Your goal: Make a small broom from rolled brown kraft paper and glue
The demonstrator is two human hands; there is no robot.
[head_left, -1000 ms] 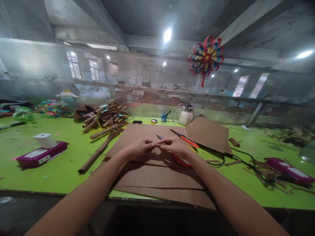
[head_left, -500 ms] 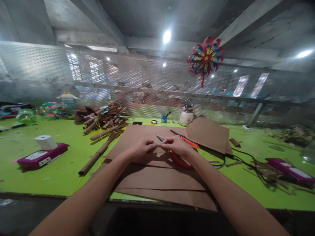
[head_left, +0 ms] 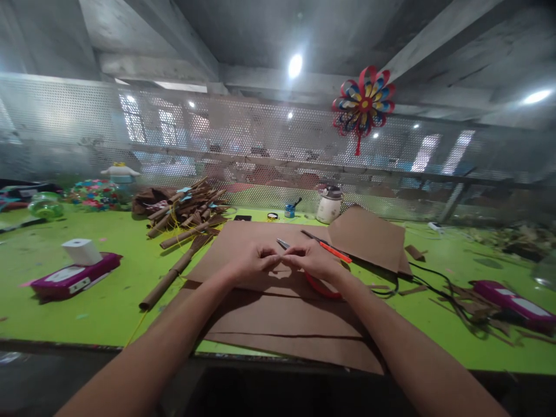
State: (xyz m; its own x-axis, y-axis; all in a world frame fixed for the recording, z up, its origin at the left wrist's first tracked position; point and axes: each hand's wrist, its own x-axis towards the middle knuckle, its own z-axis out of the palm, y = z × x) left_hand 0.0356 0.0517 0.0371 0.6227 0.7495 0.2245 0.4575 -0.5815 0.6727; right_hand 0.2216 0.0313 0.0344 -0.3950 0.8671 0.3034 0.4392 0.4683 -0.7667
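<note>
My left hand (head_left: 257, 259) and my right hand (head_left: 311, 259) meet fingertip to fingertip over the brown paper sheets (head_left: 243, 234). Each is closed in a pinch; whatever lies between the fingers is too small and covered to make out. Under and beside my right hand are scissors, their metal tip (head_left: 282, 244) showing behind the fingers and a red-orange handle loop (head_left: 322, 288) below the palm. Just behind that hand lies a long dark tool with an orange part (head_left: 335, 252). More brown sheets (head_left: 282, 315) overlap towards the table's front edge.
Rolled brown paper sticks (head_left: 191, 211) are heaped at the back left, with a single paper stick (head_left: 167, 284) nearer. Purple power strips (head_left: 78, 284) (head_left: 512, 304) sit at both sides. A folded brown sheet (head_left: 369, 237), black cord (head_left: 428, 281) and a pale jar (head_left: 329, 207) stand right.
My fingertips have drawn closer together, and the small brown piece that showed between them is now hidden. The things on the table have stayed put.
</note>
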